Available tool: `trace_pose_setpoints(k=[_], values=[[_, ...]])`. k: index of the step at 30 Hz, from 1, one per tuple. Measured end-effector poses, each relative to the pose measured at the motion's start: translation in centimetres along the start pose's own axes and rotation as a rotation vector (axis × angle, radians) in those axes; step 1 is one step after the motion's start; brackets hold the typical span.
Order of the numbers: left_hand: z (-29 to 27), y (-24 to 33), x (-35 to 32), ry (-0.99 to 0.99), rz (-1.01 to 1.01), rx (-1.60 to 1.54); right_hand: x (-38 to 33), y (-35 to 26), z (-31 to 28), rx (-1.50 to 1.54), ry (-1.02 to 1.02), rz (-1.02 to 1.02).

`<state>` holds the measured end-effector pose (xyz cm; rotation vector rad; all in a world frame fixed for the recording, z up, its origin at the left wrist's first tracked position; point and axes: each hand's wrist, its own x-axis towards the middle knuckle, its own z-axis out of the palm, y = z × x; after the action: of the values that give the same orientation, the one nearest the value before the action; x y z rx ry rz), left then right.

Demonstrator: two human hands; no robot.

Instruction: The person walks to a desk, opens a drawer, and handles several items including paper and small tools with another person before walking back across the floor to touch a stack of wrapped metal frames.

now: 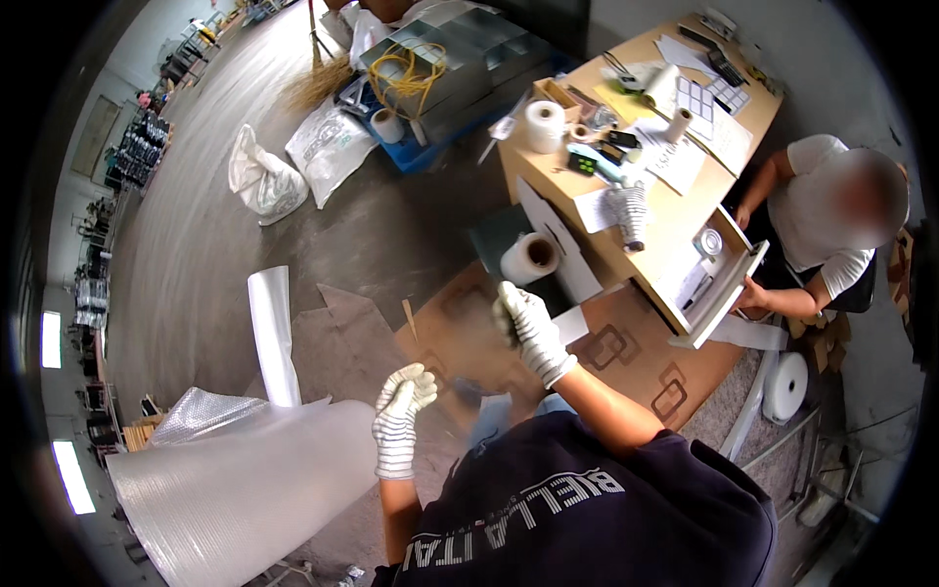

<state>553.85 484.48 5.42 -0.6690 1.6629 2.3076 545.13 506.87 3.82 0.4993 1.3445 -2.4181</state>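
Observation:
My left hand point(403, 421), in a white and grey striped knit glove, is raised to the right of a big roll of bubble wrap point(245, 479). Its fingers are loosely bent, and I see nothing in them. My right hand point(533, 338), gloved alike, is farther forward, just below an upright roll of clear film point(529, 258) beside the desk. The right fingers are curled in, with a small dark blur by their tips that I cannot make out. Between both hands and the floor lies brown patterned sheeting point(626, 342).
A wooden desk point(562, 186) at the upper right bears rolls, papers, tools and a striped glove point(631, 217). A seated person point(822, 210) holds its open drawer point(709, 284). White sacks point(269, 181), a blue pallet point(416, 147) with grey boxes, and a white tube point(271, 333) stand left.

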Motion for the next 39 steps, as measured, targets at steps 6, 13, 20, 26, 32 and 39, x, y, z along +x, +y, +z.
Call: trace_pose_setpoints(k=[6, 13, 20, 26, 32, 39], values=[[-9.3, 5.5, 2.0, 0.102, 0.167, -0.029, 4.7, 4.7, 11.6, 0.121, -0.216, 0.02], [-18.2, 8.9, 4.6, 0.179, 0.128, 0.028, 7.1, 4.5, 19.6, -0.015, -0.239, 0.069], [-23.6, 10.4, 16.9, -0.484, 0.111, -0.393, 14.9, 3.7, 21.7, 0.084, -0.154, 0.032], [-16.4, 20.2, 24.9, -0.023, 0.078, -0.105, 24.6, -1.5, 25.1, 0.044, -0.087, -0.032], [-13.7, 27.8, 33.4, 0.034, 0.135, -0.264, 33.6, -5.9, 29.3, -0.05, -0.118, -0.096], [-22.3, 30.5, 40.6, -0.109, 0.01, -0.306, 39.7, -6.2, 35.3, -0.213, -0.122, -0.124]])
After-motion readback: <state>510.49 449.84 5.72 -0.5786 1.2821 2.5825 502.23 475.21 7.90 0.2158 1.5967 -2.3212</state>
